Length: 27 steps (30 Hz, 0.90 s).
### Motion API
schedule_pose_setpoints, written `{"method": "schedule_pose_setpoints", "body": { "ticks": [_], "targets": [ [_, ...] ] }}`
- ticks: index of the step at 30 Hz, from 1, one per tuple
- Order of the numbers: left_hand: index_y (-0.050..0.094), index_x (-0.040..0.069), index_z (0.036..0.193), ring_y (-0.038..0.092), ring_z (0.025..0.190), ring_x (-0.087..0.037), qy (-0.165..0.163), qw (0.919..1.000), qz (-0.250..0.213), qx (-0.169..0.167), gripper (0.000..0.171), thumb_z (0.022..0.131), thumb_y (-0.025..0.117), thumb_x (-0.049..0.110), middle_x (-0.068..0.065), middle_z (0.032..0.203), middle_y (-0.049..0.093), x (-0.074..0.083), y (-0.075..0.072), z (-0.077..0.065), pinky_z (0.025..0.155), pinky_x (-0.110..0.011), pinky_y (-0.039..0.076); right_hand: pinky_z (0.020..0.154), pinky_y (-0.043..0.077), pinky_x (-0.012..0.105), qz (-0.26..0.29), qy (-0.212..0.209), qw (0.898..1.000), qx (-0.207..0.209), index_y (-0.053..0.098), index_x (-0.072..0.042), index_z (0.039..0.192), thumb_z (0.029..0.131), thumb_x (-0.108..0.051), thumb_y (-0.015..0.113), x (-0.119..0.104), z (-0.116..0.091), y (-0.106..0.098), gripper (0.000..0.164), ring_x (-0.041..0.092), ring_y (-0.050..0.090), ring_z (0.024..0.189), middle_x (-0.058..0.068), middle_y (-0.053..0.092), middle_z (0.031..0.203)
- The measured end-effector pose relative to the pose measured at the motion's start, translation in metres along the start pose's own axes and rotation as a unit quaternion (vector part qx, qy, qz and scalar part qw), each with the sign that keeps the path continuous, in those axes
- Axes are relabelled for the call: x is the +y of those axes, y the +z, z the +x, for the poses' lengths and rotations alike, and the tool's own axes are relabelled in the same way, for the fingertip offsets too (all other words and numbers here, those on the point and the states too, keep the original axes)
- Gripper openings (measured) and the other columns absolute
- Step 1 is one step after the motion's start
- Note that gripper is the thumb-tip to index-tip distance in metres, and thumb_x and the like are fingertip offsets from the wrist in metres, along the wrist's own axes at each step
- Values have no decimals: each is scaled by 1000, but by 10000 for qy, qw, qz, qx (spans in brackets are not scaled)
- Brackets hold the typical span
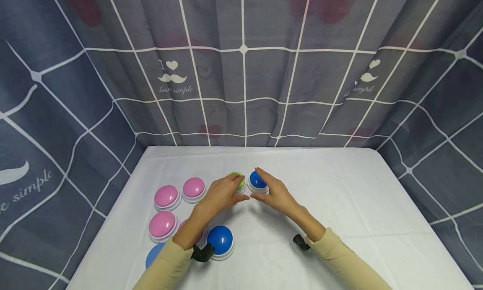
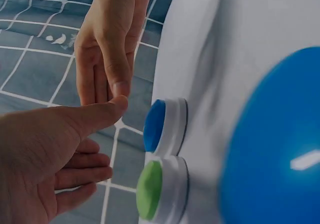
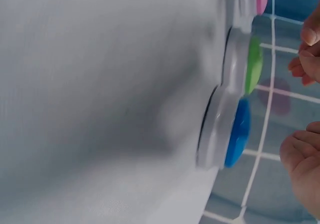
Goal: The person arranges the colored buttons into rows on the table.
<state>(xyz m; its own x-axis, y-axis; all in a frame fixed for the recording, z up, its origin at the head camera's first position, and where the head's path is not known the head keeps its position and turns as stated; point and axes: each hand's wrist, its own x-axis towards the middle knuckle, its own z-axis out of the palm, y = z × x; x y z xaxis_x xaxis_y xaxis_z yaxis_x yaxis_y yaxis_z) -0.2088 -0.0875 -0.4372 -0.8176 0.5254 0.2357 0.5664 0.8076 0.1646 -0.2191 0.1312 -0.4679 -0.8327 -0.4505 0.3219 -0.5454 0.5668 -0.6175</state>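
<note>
My left hand (image 1: 222,192) hovers beside a green push button (image 1: 238,181) with a white base, partly covering it in the head view. My right hand (image 1: 274,192) is over a small blue push button (image 1: 256,179), thumb and fingers spread apart. Both hands hold nothing; their thumbs point toward each other. In the left wrist view, the left hand (image 2: 65,154) and right hand (image 2: 112,39) are in the air, apart from the blue button (image 2: 155,124) and green button (image 2: 150,189). The right wrist view also shows the green (image 3: 254,64) and blue (image 3: 238,131) buttons standing side by side.
Several pink push buttons (image 1: 166,196) stand on the left of the white-covered table (image 1: 339,189). Another blue button (image 1: 220,241) is near the left wrist, and a lighter blue one (image 1: 154,254) is partly behind the left sleeve. Grey checked curtains (image 1: 226,72) surround the table.
</note>
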Motion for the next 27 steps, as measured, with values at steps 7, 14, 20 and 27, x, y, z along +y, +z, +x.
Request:
{"method": "schedule_pose_setpoints", "body": {
  "ticks": [7, 14, 20, 27],
  "targets": [
    [62, 8, 130, 67, 104, -24, -498, 9983, -262, -136, 67, 80, 80, 49, -9, 122, 64, 5, -8, -53, 81, -39, 57, 105, 41, 50, 180, 15, 9997, -155, 39, -6, 151, 82, -27, 83, -25, -18, 13, 84, 33, 47, 133, 13, 45, 150],
    [61, 7, 132, 62, 112, -26, -1069, 9898, -702, -623, 76, 75, 82, 53, -8, 124, 63, 9, -14, -96, 87, -48, 54, 108, 39, 47, 354, -69, 9963, -783, 38, -5, 151, 84, -39, 80, -41, -42, 31, 86, 29, 44, 136, 12, 44, 151],
    [61, 5, 132, 62, 109, -28, -1199, 9835, -1063, -838, 82, 72, 82, 57, -8, 124, 62, 9, -6, -120, 88, -50, 54, 111, 36, 39, 284, -45, 9895, -1415, 41, -4, 149, 80, -40, 82, -49, -56, 49, 88, 23, 44, 137, 9, 46, 150],
    [62, 7, 130, 62, 107, -28, -1048, 9850, -1153, -747, 82, 68, 85, 56, -5, 123, 62, 6, 1, -128, 86, -50, 54, 111, 35, 36, 106, -227, 9845, -1736, 40, -2, 149, 79, -38, 84, -53, -60, 61, 90, 22, 43, 137, 11, 46, 149]
  ]
}}
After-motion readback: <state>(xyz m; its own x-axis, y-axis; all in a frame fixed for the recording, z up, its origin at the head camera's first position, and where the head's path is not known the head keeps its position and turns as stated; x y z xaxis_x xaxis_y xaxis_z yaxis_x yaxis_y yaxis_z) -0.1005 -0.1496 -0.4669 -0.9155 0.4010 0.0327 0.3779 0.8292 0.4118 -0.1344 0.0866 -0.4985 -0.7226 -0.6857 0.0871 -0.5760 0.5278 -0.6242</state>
